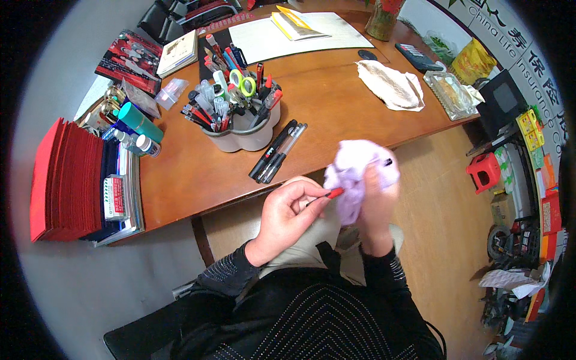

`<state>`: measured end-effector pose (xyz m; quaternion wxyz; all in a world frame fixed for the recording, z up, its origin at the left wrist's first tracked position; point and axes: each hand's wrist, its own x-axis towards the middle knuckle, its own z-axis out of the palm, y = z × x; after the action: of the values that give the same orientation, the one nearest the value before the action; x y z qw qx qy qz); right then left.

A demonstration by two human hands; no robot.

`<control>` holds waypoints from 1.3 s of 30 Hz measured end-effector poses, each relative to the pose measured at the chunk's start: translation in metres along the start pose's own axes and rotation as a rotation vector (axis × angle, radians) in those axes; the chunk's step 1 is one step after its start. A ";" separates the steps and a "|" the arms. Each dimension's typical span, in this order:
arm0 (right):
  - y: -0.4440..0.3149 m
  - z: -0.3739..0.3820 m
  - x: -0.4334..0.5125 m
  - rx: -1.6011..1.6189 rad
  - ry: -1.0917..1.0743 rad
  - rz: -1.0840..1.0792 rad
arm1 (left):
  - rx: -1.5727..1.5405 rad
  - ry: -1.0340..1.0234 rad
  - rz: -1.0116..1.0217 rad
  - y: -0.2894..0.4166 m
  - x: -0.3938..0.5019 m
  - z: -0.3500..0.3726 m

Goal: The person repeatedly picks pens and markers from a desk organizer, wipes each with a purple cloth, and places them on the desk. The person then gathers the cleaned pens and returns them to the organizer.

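My left hand (pixel 288 216) pinches a slim pen (pixel 334 193) with a red end between thumb and fingers. The red end points toward the cloth in front of the lap. In my right hand (pixel 378 207) is a bunched lilac cloth (pixel 355 180), its lower part hanging down; this hand is slightly blurred. A small black mark or piece (pixel 388 162) shows at the cloth's upper right. Just beyond my left hand, several black pens and markers (pixel 278 153) lie side by side near the desk edge. Behind them stands a grey-white lobed pen holder (pixel 243 141) packed with pens, markers and green-handled scissors (pixel 247 86).
On the wooden desk (pixel 324 85), a stained white cloth (pixel 392 85), a clear plastic food box (pixel 452 94) and a calculator (pixel 418 56) lie right. Red folders (pixel 67 184), bottles and a teal cylinder (pixel 140 121) crowd the left. A red stool (pixel 483 172) stands on the floor.
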<state>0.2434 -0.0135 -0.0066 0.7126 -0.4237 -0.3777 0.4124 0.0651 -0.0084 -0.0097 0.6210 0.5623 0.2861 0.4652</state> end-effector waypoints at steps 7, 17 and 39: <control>-0.016 -0.001 0.008 0.030 -0.039 0.047 | -0.337 -0.046 -0.221 -0.001 -0.001 0.002; 0.002 0.008 -0.009 -0.305 -0.063 -0.128 | 0.316 0.035 0.256 -0.003 0.003 0.004; 0.002 -0.003 -0.012 -0.165 -0.267 -0.091 | -0.457 -0.111 -0.379 -0.004 0.003 0.000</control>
<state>0.2410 -0.0245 -0.0118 0.6369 -0.4044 -0.5205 0.3999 0.0672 -0.0053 -0.0128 0.8219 0.3689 0.2394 0.3619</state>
